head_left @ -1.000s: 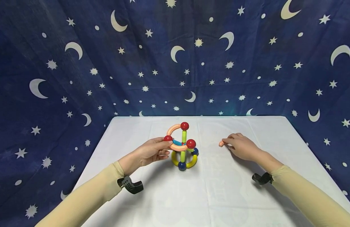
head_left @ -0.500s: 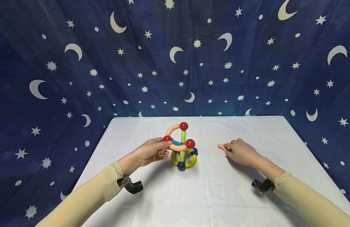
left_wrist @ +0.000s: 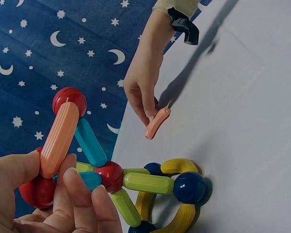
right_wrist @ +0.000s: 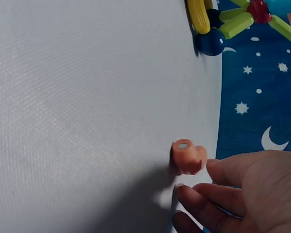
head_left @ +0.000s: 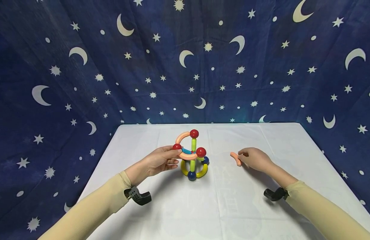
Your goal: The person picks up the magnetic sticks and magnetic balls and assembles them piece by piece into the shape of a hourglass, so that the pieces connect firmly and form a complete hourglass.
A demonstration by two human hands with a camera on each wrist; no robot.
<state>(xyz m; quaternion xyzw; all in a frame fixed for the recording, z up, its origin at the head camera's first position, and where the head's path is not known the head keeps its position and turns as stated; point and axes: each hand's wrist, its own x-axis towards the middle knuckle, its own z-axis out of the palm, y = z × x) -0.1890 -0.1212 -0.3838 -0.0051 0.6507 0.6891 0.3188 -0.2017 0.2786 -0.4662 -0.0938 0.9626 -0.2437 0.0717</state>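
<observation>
My left hand (head_left: 161,160) pinches a peach curved rod (left_wrist: 61,138) by its red ball end, part of a structure of magnetic rods and balls. A red ball (head_left: 194,133) tops the structure, green rods (left_wrist: 148,182) and blue ones meet at a central red ball, and yellow curved rods (head_left: 202,170) join navy balls (left_wrist: 189,187) at the base. To the right, a loose peach curved rod (head_left: 236,159) lies on the white table. At its side is my right hand (head_left: 256,159), thumb tip right at the rod and fingertips just apart from it in the right wrist view.
The white-covered table (head_left: 173,206) ends at a dark blue curtain (head_left: 161,66) with moons and stars, which also hangs at both sides. Black camera mounts (head_left: 138,196) sit on both wrists.
The loose peach rod has turned from mostly hidden under my right fingers to lying fully in sight beside them. My right fingers have drawn back slightly. The left hand and structure stay put.
</observation>
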